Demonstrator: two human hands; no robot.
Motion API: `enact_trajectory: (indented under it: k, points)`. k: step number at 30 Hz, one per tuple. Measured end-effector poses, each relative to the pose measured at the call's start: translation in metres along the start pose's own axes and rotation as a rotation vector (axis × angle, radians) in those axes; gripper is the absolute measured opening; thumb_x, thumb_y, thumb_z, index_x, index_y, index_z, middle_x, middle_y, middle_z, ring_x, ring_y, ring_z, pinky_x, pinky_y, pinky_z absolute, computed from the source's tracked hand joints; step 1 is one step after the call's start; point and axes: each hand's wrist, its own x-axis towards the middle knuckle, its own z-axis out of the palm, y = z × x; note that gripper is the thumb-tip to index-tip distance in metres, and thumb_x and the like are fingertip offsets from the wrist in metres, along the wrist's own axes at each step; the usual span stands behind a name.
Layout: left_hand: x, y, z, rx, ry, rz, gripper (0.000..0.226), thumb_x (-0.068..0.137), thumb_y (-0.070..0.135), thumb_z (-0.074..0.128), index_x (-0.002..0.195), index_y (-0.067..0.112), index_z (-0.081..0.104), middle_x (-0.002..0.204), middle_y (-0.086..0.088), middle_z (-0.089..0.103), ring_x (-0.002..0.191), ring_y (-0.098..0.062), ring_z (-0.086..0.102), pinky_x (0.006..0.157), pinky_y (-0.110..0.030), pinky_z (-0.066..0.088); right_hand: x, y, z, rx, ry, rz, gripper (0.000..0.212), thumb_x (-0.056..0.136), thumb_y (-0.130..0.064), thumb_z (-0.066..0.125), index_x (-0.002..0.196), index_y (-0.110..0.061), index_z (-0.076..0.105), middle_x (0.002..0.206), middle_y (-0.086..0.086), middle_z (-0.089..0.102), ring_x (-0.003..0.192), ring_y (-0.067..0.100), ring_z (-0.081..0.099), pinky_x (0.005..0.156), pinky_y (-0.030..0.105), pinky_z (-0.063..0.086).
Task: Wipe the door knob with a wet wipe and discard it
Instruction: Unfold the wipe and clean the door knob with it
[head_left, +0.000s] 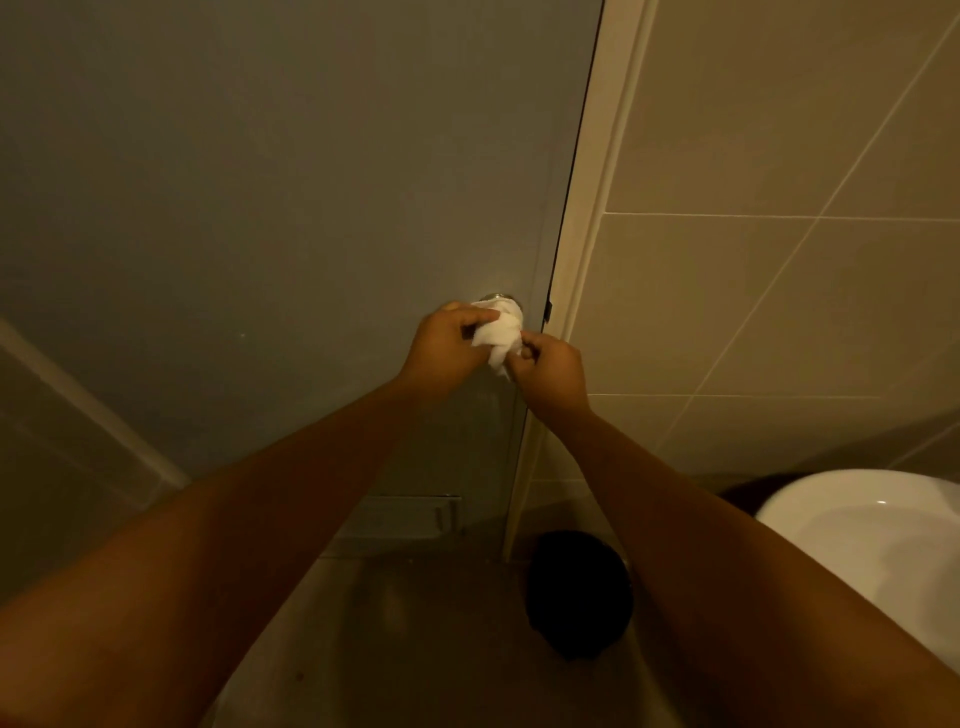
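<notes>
A white wet wipe (501, 335) is bunched over the metal door knob (496, 298), of which only the top rim shows, on a grey-blue door (260, 208). My left hand (447, 348) grips the wipe's left side against the knob. My right hand (548, 371) pinches the wipe's lower right end just beside the door edge. Both forearms reach forward from the bottom of the view.
A dark round bin (579, 592) stands on the floor below the knob, by the white door frame (587, 260). A white basin (872, 535) juts in at the lower right. Beige tiled wall (779, 208) fills the right side.
</notes>
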Motion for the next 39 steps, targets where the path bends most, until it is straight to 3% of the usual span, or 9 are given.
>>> enact_trajectory:
  k: [3, 8, 12, 15, 20, 23, 30, 34, 39]
  points:
    - [-0.006, -0.003, 0.003, -0.013, 0.060, -0.097, 0.046, 0.080, 0.010, 0.076, 0.124, 0.004, 0.064, 0.120, -0.014, 0.068, 0.108, -0.025, 0.066, 0.088, -0.024, 0.051, 0.003, -0.001, -0.006, -0.054, 0.011, 0.013, 0.022, 0.086, -0.014, 0.067, 0.104, -0.003, 0.074, 0.076, 0.001, 0.065, 0.066, 0.012, 0.058, 0.072, 0.028, 0.053]
    - [-0.012, -0.001, 0.003, 0.020, 0.145, -0.121, 0.025, 0.078, 0.007, 0.076, 0.102, 0.000, 0.075, 0.095, -0.019, 0.075, 0.082, -0.022, 0.069, 0.082, -0.036, 0.060, 0.003, -0.007, -0.022, -0.079, -0.020, 0.000, 0.017, 0.087, -0.015, 0.069, 0.101, -0.006, 0.076, 0.093, 0.009, 0.074, 0.078, 0.017, 0.064, 0.078, 0.027, 0.053]
    - [-0.016, 0.004, -0.001, 0.044, 0.161, -0.152, 0.025, 0.083, 0.004, 0.072, 0.107, -0.001, 0.073, 0.097, -0.018, 0.073, 0.080, -0.019, 0.065, 0.083, -0.036, 0.059, 0.002, -0.008, -0.031, -0.117, -0.057, -0.041, 0.013, 0.085, -0.015, 0.071, 0.094, -0.009, 0.078, 0.091, 0.009, 0.075, 0.081, 0.021, 0.068, 0.082, 0.036, 0.058]
    - [-0.019, 0.007, -0.004, 0.102, 0.139, -0.115, 0.020, 0.086, 0.010, 0.070, 0.104, 0.004, 0.075, 0.096, -0.014, 0.075, 0.080, -0.021, 0.067, 0.076, -0.025, 0.052, 0.001, -0.008, -0.036, -0.166, -0.098, -0.076, 0.013, 0.084, -0.016, 0.072, 0.093, -0.007, 0.076, 0.096, 0.008, 0.068, 0.083, 0.018, 0.063, 0.078, 0.030, 0.055]
    - [-0.032, 0.014, -0.005, 0.159, 0.104, -0.090, 0.017, 0.086, 0.016, 0.069, 0.089, 0.001, 0.076, 0.083, -0.019, 0.072, 0.070, -0.019, 0.061, 0.067, -0.024, 0.048, -0.009, -0.012, -0.045, -0.087, -0.117, -0.045, 0.007, 0.083, -0.010, 0.070, 0.087, -0.005, 0.073, 0.087, 0.010, 0.068, 0.076, 0.016, 0.061, 0.068, 0.022, 0.048]
    - [-0.040, 0.020, -0.007, 0.190, 0.086, -0.087, 0.020, 0.086, 0.020, 0.069, 0.085, 0.001, 0.073, 0.077, -0.010, 0.066, 0.066, -0.014, 0.056, 0.062, -0.020, 0.045, -0.014, -0.013, -0.050, -0.006, -0.120, 0.027, 0.009, 0.083, -0.010, 0.071, 0.090, -0.006, 0.074, 0.085, 0.007, 0.069, 0.075, 0.015, 0.062, 0.064, 0.018, 0.048]
    - [-0.057, 0.030, -0.021, 0.160, 0.049, -0.096, 0.017, 0.087, 0.021, 0.068, 0.091, 0.004, 0.070, 0.080, -0.004, 0.063, 0.069, -0.012, 0.056, 0.059, -0.018, 0.042, -0.034, -0.027, -0.064, 0.144, -0.132, 0.127, 0.013, 0.084, -0.003, 0.068, 0.096, -0.003, 0.072, 0.096, 0.017, 0.070, 0.085, 0.031, 0.070, 0.076, 0.043, 0.062]
    - [-0.067, 0.038, -0.035, 0.129, 0.038, -0.062, 0.017, 0.086, 0.021, 0.069, 0.089, 0.004, 0.071, 0.078, -0.007, 0.065, 0.068, -0.016, 0.058, 0.058, -0.022, 0.044, -0.053, -0.044, -0.075, 0.203, -0.126, 0.129, 0.019, 0.090, -0.004, 0.063, 0.108, -0.001, 0.070, 0.100, 0.014, 0.066, 0.091, 0.032, 0.069, 0.072, 0.035, 0.063]
    - [-0.090, 0.043, -0.051, 0.046, -0.025, -0.076, 0.023, 0.086, 0.020, 0.069, 0.096, 0.000, 0.071, 0.093, -0.020, 0.072, 0.085, -0.034, 0.069, 0.075, -0.043, 0.058, -0.088, -0.060, -0.073, 0.254, -0.089, 0.236, 0.021, 0.093, -0.002, 0.059, 0.112, 0.000, 0.067, 0.111, 0.018, 0.065, 0.097, 0.031, 0.067, 0.072, 0.032, 0.062]
